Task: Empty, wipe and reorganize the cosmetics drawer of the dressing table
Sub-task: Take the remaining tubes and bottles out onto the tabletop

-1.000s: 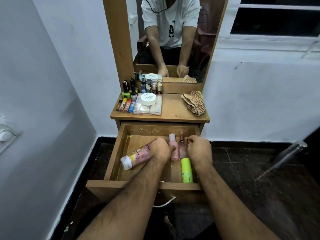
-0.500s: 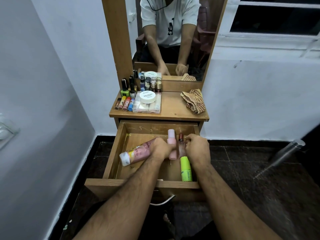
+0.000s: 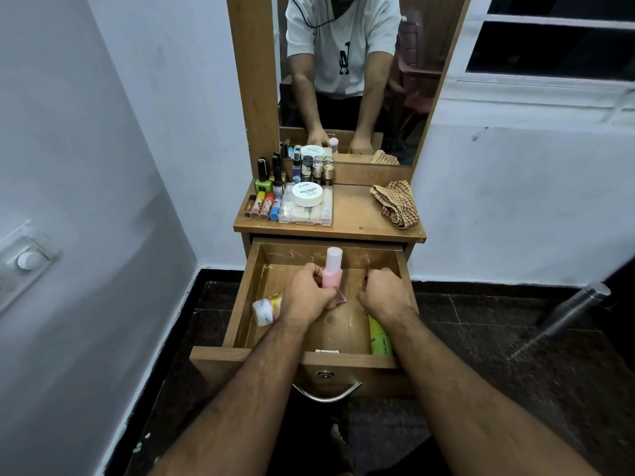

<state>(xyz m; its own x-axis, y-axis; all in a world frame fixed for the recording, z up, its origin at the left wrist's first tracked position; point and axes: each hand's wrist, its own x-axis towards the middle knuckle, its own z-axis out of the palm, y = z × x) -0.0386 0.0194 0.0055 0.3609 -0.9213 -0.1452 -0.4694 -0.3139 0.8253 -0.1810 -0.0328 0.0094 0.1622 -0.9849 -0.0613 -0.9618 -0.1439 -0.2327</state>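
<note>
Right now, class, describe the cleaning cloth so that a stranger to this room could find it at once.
Start at the wooden dressing table below the mirror. On its top, the cosmetics crowd the left side; the cloth lies crumpled alone at the right edge. It is the only fabric there, checked brown and cream.

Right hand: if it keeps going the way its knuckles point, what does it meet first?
Probably the back wall of the drawer. The right hand points away from the person toward it, with only bare drawer floor visible between, though depth is uncertain.
</note>
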